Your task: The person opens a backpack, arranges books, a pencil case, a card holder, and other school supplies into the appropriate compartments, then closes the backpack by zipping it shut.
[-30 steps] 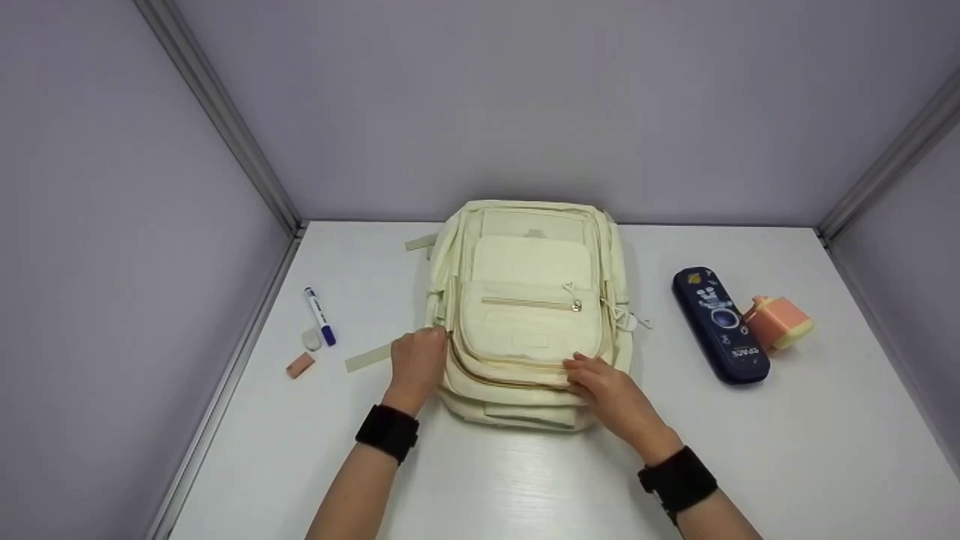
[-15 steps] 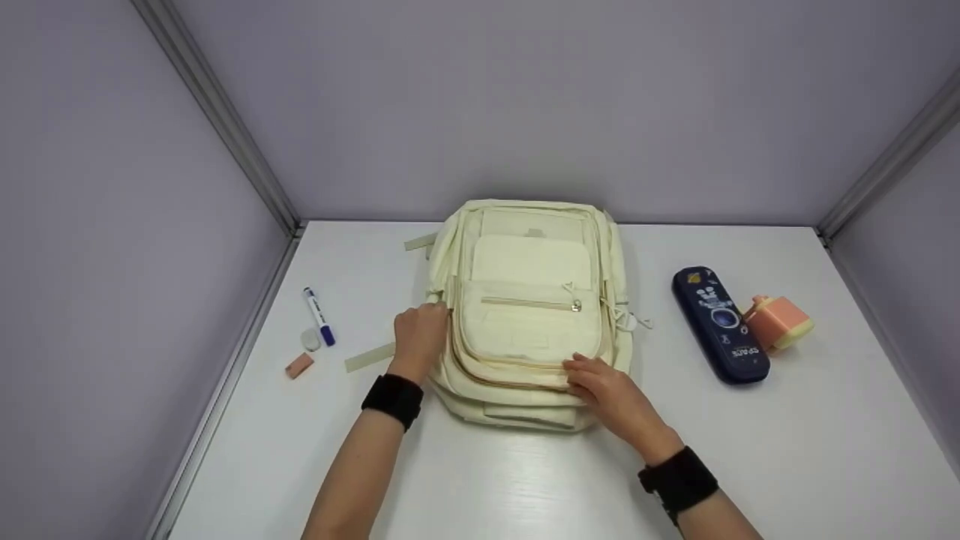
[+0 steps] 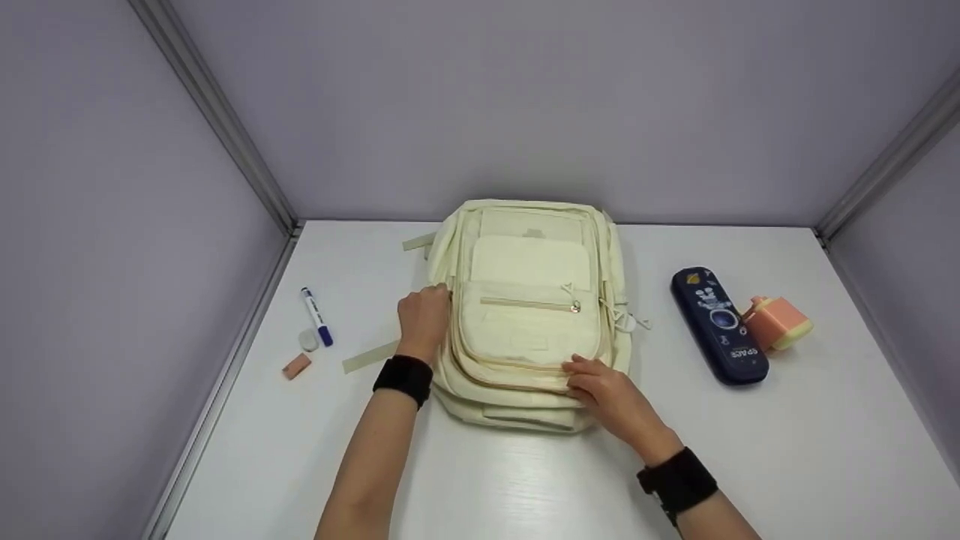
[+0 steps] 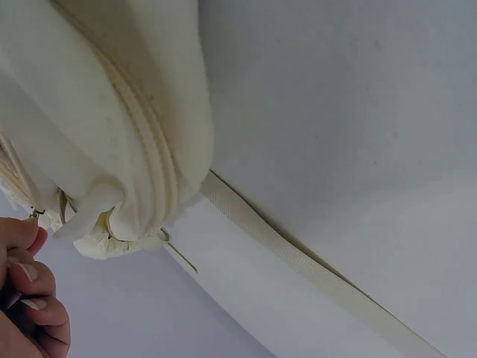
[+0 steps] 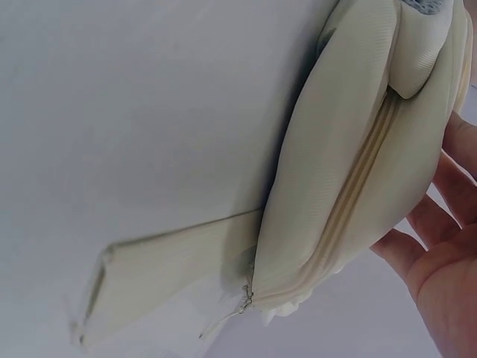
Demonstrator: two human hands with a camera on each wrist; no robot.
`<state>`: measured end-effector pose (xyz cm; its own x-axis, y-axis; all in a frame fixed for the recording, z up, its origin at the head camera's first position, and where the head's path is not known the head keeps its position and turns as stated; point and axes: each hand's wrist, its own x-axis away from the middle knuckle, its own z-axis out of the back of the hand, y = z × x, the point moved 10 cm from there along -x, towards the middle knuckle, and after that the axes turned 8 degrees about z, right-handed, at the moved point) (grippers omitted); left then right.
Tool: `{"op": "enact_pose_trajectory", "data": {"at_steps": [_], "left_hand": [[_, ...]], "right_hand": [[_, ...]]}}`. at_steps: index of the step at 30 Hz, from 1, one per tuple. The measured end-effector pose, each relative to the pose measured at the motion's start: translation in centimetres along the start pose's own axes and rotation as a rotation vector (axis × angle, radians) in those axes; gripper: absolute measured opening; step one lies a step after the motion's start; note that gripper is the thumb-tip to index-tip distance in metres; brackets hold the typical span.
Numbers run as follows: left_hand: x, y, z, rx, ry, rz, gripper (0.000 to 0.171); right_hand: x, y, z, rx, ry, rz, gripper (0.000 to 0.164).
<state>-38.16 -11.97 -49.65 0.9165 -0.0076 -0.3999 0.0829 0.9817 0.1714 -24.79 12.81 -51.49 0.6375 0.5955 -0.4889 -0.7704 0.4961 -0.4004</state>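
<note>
A cream backpack lies on the white table, its front pocket facing up. On its left side my left hand pinches a small metal zipper pull with thumb and curled fingers. A cream zipper track curves along the bag's side in the left wrist view. My right hand rests on the lower right of the front, its extended fingers touching the fabric in the right wrist view. A pocket zipper crosses the front, its pull at the right end.
Left of the bag lie a marker with a blue cap, a whitish rounded piece and a pinkish eraser-like block. To the right are a dark blue pencil case and an orange-and-yellow box-shaped item. A strap extends leftward.
My left hand has slid up along the backpack's left side, away from me, with the zipper pull. The right hand has stayed on the lower right of the bag.
</note>
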Motion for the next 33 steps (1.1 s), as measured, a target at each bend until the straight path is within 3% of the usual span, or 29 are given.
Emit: {"op": "enact_pose_trajectory", "data": {"at_steps": [10,16,21,24,28,30,33], "left_hand": [[-1.1,0.3,-0.5,0.03,-0.03,0.04,0.032],[-1.8,0.4,-0.4,0.004,-0.029,0.052,0.026],[-1.8,0.1,-1.2,-0.016,-0.082,0.095,0.022],[-1.5,0.2,-1.2,0.001,-0.078,0.106,0.021],[-0.6,1.0,-0.3,0.021,0.031,0.053,0.016],[0.2,1.8,0.2,0.024,0.074,0.009,0.022],[1.4,3.5,0.6,0.049,0.05,-0.083,0.033]], "right_hand": [[0.1,-0.4,0.2,0.006,0.011,0.047,0.015],[-0.1,-0.6,0.3,0.009,0.025,0.066,0.015],[-0.2,-0.5,0.3,0.009,0.016,0.058,0.015],[-0.1,-0.3,0.3,0.013,0.014,0.038,0.016],[0.1,0.0,0.2,0.036,0.012,0.014,0.019],[0.2,0.0,0.2,0.053,0.013,0.008,0.019],[0.2,-0.1,0.2,0.085,0.031,0.012,0.021]]}}
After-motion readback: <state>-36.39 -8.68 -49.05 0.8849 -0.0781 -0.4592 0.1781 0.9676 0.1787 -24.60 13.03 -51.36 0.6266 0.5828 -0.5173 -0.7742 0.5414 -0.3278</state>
